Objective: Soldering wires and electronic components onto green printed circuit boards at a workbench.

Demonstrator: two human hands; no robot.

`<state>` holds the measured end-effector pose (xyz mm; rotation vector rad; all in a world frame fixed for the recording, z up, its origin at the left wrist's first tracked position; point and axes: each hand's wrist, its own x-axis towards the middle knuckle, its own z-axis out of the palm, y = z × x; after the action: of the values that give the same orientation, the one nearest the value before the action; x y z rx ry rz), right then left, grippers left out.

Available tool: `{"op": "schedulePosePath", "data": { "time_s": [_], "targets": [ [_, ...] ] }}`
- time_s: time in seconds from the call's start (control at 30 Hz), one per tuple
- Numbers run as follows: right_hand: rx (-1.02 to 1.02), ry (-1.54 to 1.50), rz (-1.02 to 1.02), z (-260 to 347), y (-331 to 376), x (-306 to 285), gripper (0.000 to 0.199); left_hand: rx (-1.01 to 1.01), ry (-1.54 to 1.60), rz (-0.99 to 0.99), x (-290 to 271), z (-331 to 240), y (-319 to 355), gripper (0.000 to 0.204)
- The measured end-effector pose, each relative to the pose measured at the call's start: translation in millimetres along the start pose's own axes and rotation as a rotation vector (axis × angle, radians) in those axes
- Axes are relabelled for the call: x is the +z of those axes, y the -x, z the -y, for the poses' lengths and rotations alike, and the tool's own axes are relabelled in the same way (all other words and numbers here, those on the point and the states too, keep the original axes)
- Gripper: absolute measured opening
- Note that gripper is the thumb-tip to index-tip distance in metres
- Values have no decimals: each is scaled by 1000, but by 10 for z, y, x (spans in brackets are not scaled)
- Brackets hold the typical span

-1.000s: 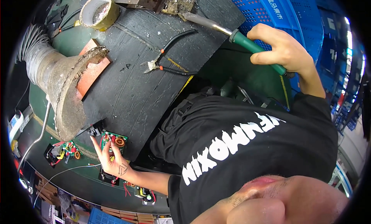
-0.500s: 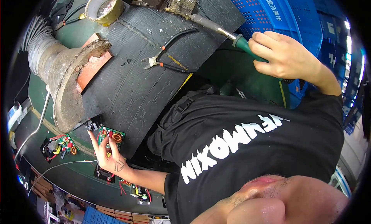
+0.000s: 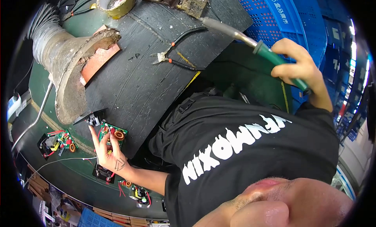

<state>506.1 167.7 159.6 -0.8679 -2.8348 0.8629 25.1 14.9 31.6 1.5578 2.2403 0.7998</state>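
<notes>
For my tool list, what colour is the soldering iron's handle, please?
Green handle, best seen in the head view.

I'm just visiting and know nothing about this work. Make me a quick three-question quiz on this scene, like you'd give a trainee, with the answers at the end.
1. Which tool does the person's right hand hold?
2. True or false: neither hand touches the cutters lying on the black worktop.
3. What is the main colour of the circuit board right by the left hand?
(a) white
(b) green
(c) purple

Key:
1. A soldering iron with a green handle.
2. True; they lie apart from both hands.
3. (b) green.
</notes>
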Motion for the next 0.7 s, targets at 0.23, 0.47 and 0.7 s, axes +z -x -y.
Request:
{"op": "schedulePosePath", "data": {
  "time_s": [0.23,0.47,0.7],
  "targets": [
    [479,-1298,-910,-496,184,758,46,-29,10,9,-32,-31,3,3],
    [634,-1723,-981,-748,106,1060,41,-30,27,-9,-5,-22,12,4],
    [604,-1904,-989,-785,-45,1179,40,-53,3,-11,-17,-90,23,6]
  ]
}}
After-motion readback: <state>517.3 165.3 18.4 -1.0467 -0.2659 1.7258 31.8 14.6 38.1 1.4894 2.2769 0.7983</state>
